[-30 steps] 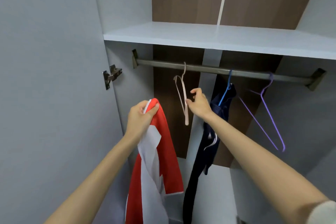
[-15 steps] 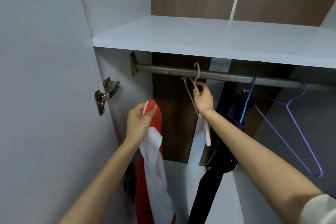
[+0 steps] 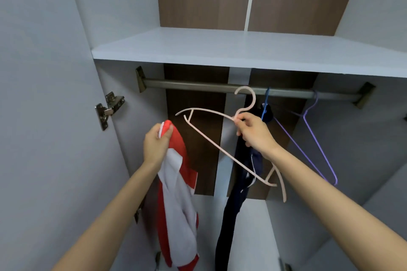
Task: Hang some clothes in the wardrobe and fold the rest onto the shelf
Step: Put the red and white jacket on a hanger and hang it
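While the wardrobe's shelf (image 3: 220, 50) and rail (image 3: 187, 86) stand above, the red-and-white jacket (image 3: 176, 193) hangs limp from the left hand (image 3: 156, 145), whose fingers are curled round its collar. Beside it a dark garment (image 3: 233, 204) hangs on a blue hanger (image 3: 266, 103), near a purple hanger (image 3: 317, 138). The right hand (image 3: 253, 132) pinches the pink hanger (image 3: 220, 145) at its neck, tilted, clear of the rail. Risk: its lower end may snag the dark garment; a single-point collar grip lets the jacket slip during threading.
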`<state>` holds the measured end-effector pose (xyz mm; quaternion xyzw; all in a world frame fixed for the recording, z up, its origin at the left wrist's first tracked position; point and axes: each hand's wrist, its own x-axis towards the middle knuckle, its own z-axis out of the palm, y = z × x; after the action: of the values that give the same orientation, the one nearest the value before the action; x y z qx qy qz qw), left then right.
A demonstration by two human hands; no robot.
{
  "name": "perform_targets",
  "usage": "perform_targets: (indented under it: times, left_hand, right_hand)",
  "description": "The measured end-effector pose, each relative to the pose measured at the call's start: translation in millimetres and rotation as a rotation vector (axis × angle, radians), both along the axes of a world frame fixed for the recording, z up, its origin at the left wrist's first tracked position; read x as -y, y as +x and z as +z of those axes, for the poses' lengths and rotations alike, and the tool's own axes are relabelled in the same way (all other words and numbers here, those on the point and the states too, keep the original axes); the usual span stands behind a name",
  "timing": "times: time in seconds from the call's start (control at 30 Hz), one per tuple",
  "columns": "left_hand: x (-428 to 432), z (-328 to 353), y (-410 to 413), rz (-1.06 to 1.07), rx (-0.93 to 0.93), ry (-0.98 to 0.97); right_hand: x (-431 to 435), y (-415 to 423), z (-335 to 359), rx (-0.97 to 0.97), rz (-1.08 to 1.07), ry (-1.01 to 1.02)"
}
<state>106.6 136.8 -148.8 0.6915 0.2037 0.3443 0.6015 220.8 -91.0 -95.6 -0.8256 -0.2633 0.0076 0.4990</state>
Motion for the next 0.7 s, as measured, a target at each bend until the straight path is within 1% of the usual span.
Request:
perform_targets:
  times: [0.13,0.33,0.43,0.57,0.63,0.7]
  left_hand:
    - [29,-1,-26,0.002,-0.033,0.045]
    - [78,-5,-82,-0.015,-0.099,0.144]
    - [96,-10,-108,0.026,-0.145,0.275]
    - [110,-17,-136,0.118,-0.231,0.444]
    - [115,-19,-150,0.14,-0.27,0.479]
    - [122,-19,-164,0.146,-0.271,0.491]
  right_hand:
    - [47,-37,-5,-0.037,0.036,-0.135]
    - [115,-102,-13,0.044,0.093,-0.146]
    - [143,-134,-16,-0.029,0.07,-0.139]
    - [174,-173,-13,-0.114,0.059,-0.226]
    - [186,-190,-8,-0.16,0.058,-0.265]
    - [195,-207,-4,-0.207,0.069,-0.287]
